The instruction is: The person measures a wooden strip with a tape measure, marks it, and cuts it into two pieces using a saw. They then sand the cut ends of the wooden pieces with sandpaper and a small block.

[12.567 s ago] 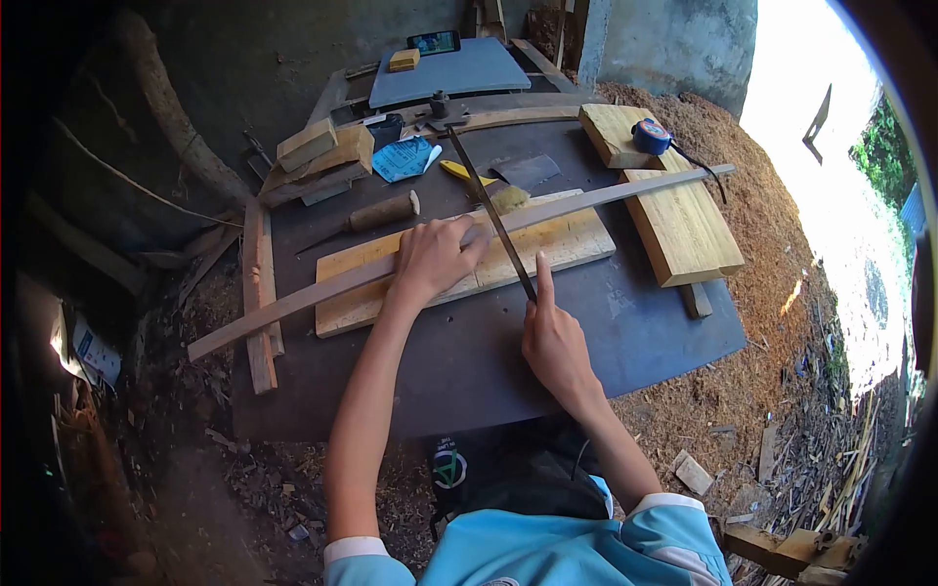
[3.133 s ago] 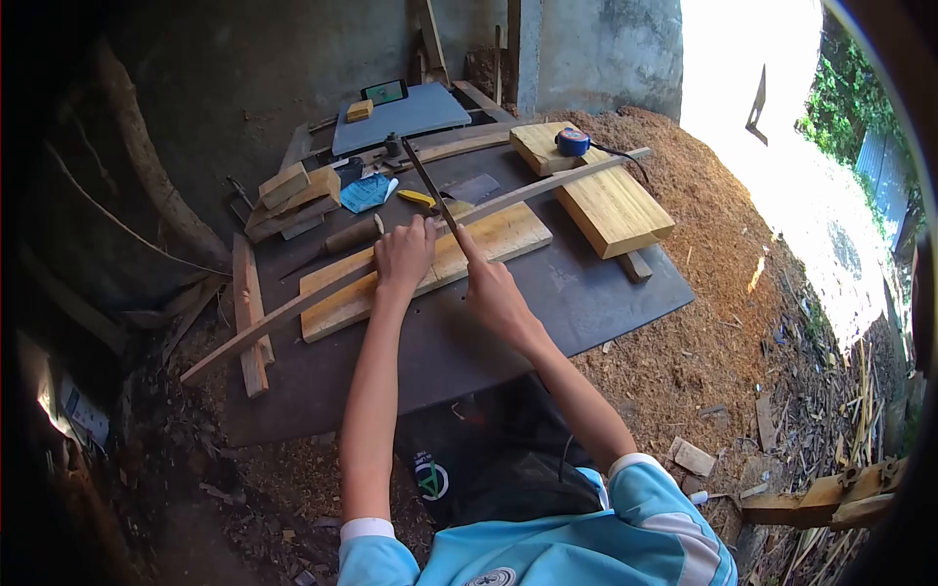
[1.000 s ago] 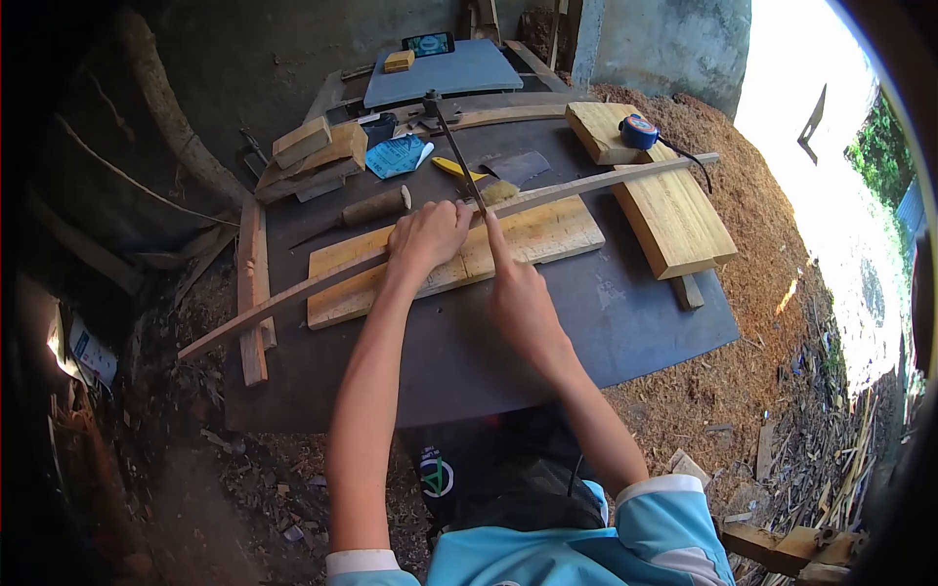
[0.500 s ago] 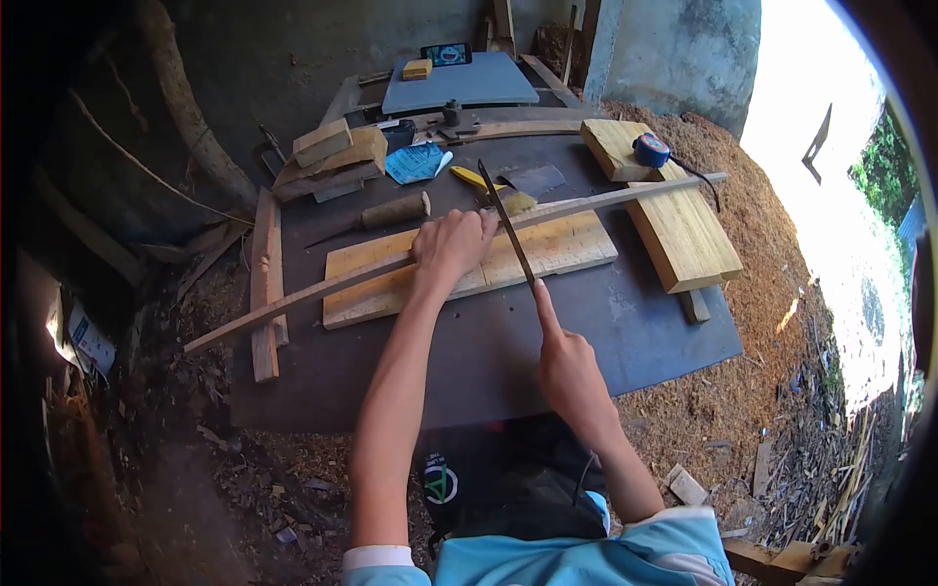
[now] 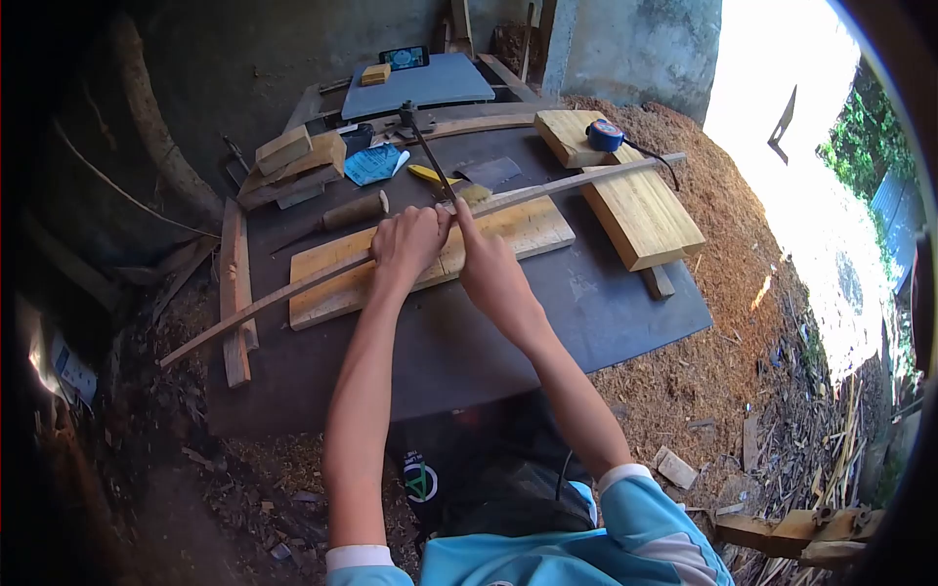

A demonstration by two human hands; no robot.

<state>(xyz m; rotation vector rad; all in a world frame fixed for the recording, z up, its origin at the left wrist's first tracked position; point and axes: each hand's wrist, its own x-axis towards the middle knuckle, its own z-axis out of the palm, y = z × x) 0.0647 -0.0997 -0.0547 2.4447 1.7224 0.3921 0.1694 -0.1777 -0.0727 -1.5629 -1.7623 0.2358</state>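
Note:
My left hand point(image 5: 408, 244) is closed round a long thin wooden strip point(image 5: 293, 290), pressing it down over a flat board point(image 5: 523, 230). The strip runs slantwise across the table, past both ends of the board. My right hand point(image 5: 496, 278) grips a long, narrow dark blade point(image 5: 430, 151), its index finger stretched along it. The blade points away from me and crosses the strip right beside my left fingers. Its grip end is hidden in my hand. Just beyond lies a yellow handle point(image 5: 424, 173) near a tuft of pale bristles point(image 5: 475, 193).
A wooden-handled pointed tool point(image 5: 357, 210) lies left of the strip. Wood blocks point(image 5: 298, 161) are stacked at left, beside blue paper point(image 5: 371, 165). At right, a tape measure point(image 5: 605, 135) rests on thick planks point(image 5: 645, 220). A phone point(image 5: 404, 59) stands at the back. Sawdust point(image 5: 674, 322) covers the ground.
My right hand has pushed forward, carrying the blade away from me until the hand reaches the strip. My left hand keeps its hold. The whole view has shifted slightly.

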